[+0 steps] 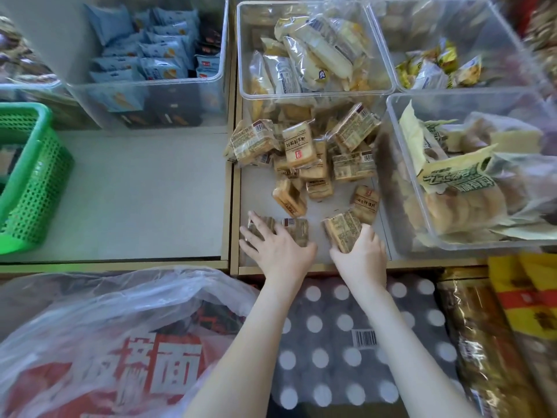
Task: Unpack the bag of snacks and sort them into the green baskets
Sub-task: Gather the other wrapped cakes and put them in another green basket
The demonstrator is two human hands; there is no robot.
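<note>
Gripping one pack (343,229) in my right hand (360,256), left hand (278,248) spread flat on another pack (297,232); basket (33,176) sits mid-left of frame, well apart, nearer my left.

Below-left of the left hand (278,245), red packaging (144,369) in the plastic bag (90,303) reads "面" (neighbouring characters are blurred); print on the snack packs (301,152) is illegible.

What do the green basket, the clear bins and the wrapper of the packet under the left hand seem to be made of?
Basket: moulded plastic, slightly glossy, judging by its regular grid of holes. Bins: hard clear plastic; the contents show through the walls. Packet wrapper: probably thin printed film; it glints and shows brown contents.
</note>
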